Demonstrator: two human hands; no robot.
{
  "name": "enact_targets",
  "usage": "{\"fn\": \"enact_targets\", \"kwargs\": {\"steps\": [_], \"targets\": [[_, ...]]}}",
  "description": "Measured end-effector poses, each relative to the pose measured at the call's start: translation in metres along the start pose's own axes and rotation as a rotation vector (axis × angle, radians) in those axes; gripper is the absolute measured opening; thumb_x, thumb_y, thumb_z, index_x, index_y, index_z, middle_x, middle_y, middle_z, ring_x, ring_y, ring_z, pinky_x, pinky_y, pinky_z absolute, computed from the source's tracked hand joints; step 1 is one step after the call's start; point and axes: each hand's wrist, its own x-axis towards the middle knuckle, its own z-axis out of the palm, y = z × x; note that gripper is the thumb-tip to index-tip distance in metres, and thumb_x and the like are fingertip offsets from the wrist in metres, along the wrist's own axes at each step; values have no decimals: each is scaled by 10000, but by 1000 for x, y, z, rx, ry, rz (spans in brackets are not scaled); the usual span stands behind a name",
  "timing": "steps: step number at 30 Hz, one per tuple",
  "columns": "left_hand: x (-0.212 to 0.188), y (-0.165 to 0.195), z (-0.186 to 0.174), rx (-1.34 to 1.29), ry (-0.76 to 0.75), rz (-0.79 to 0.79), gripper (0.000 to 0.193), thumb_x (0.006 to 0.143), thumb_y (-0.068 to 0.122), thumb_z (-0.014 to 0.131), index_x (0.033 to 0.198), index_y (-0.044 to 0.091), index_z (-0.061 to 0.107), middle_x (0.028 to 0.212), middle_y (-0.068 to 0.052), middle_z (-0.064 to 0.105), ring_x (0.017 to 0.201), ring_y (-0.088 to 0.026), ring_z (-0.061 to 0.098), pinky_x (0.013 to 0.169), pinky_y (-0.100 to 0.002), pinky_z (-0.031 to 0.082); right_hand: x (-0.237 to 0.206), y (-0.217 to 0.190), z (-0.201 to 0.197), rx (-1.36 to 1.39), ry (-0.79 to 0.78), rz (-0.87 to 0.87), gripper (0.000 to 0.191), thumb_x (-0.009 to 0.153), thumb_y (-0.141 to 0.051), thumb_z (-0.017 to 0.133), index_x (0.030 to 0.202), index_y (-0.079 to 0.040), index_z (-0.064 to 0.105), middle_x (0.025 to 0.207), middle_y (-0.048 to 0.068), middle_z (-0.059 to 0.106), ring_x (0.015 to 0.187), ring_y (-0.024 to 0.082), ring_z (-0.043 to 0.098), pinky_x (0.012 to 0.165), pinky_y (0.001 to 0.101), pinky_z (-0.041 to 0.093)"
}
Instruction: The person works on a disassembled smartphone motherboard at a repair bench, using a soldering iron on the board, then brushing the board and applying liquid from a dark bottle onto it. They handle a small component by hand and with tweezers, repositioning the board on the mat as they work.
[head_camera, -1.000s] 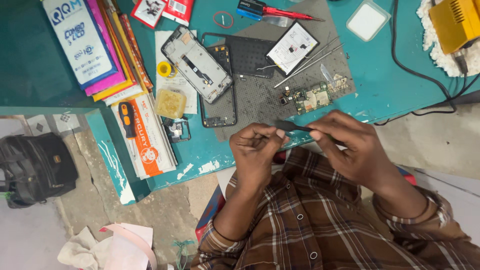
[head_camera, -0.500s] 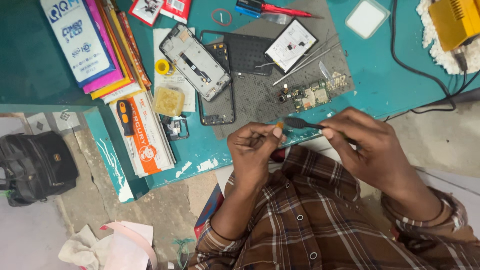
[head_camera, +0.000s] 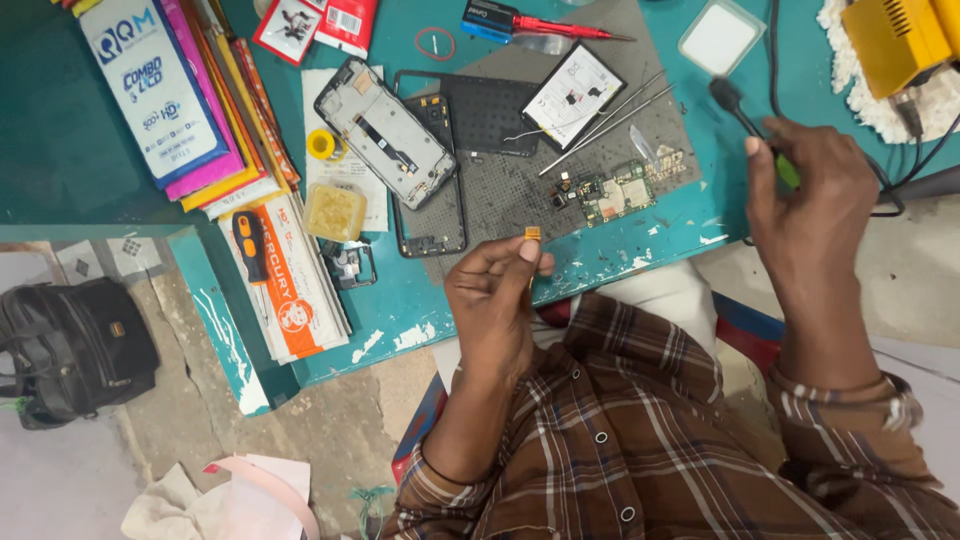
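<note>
Teal desk (head_camera: 640, 245), phone parts scattered. Your left hand (head_camera: 495, 300) pinches a tiny gold component (head_camera: 533, 233) at the mat's six o'clock; your right hand (head_camera: 805, 195), out at three o'clock, grips a green-handled tool (head_camera: 787, 170). Inspection step, I'd say; next calls for steady placement.

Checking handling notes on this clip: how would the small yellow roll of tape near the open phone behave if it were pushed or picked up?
The yellow tape roll lies flat on its side, so a push would probably slide it rather than roll it. It looks small and hollow, so likely light. Set on edge, its round shape would probably let it roll off toward the open phone.
</note>
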Motion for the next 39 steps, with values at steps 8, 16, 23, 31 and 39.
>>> {"fn": "enact_targets", "kwargs": {"steps": [8, 16, 23, 31, 39], "targets": [[2, 13, 11, -155, 53, -55, 108, 993, 109, 729, 1072, 36, 732, 973, -151, 771, 992, -277, 748, 852, -371, 506, 7, -21, 15, 143, 124, -118, 139, 1110, 12, 815, 1209, -8, 720, 1171, 151, 734, 1082, 278, 704, 952, 358, 547], [6, 13, 21, -340, 55, -27, 164, 996, 168, 717, 1091, 58, 641, 1017, -134, 760, 1141, -310, 699, 1150, -497, 463, -36, -103, 31, 1137, -330, 42, 363, 891, 4, 790, 1222, 66, 655, 1156, 155, 726, 1021, 159, 713, 875, 266, 592], [-1, 21, 12, -295, 26, -46, 143, 1027, 120, 705, 1119, 48, 622, 1084, -162, 727, 1214, -332, 661, 1187, -519, 436, -38, -100, 36, 1131, -214, 169, 234, 930, 102, 742, 1149, 65, 671, 1109, 155, 728, 953, 139, 713, 800, 235, 576], [-18, 56, 25, 916, -154, 669, 456, 935, 152, 768, 1322, 39, 554, 1331, -163, 620, 1300, -273, 570, 1164, -410, 424, -14, -100, 10, 1024, -382, 8, 544, 908, 36, 778, 1341, 2, 450, 1044, 115, 738, 1028, 171, 738, 892, 284, 605], [-15, 47, 17, 833, -327, 141, 141, 933, 95, 783, 1061, 38, 779, 1001, -95, 790, 914, -144, 761, 797, -268, 597, -19, -102, 5, 741, -468, -97, 599, 865, -86, 831, 1313, -43, 436, 929, 55, 794, 913, 102, 772, 860, 297, 567]]}}
